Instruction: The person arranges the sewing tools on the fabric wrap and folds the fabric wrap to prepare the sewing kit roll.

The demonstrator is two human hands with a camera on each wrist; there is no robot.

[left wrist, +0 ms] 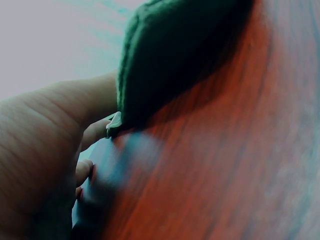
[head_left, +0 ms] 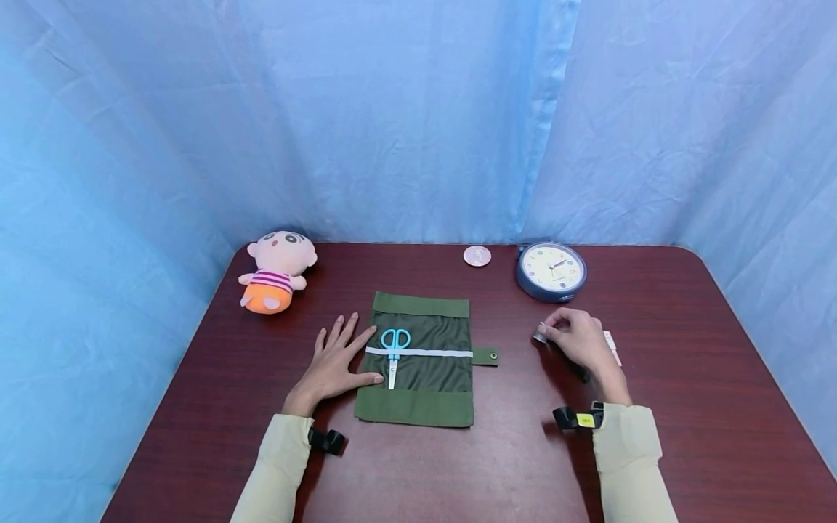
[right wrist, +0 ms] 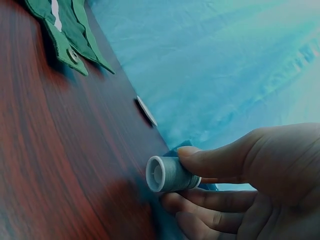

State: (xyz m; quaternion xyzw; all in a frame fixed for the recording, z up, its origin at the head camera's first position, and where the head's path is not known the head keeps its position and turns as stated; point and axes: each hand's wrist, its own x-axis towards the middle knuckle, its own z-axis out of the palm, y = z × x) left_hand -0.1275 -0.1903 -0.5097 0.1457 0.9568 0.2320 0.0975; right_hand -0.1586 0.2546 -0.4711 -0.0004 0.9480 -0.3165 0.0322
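Observation:
A green fabric pouch (head_left: 425, 408) lies unfolded on the table, with a white elastic band across it and a snap tab on its right side. Under the band sit blue-handled scissors (head_left: 395, 339), blades toward the front. My left hand (head_left: 331, 367) rests with spread fingers on the pouch's left edge, its thumb by the scissors. Off to the right, my right hand (head_left: 580, 339) pinches a spool of grey thread (right wrist: 176, 173) between thumb and fingers, held a little above the table. The spool's far end is partly covered by the fingers.
A blue round clock (head_left: 552, 272) lies at the back right, and a flat round disc (head_left: 477, 256) near the back edge. A plush doll (head_left: 273, 270) is at the back left. Partly behind my right hand lies a small white-and-red item (head_left: 612, 347). Blue curtains (head_left: 405, 123) hang behind the table.

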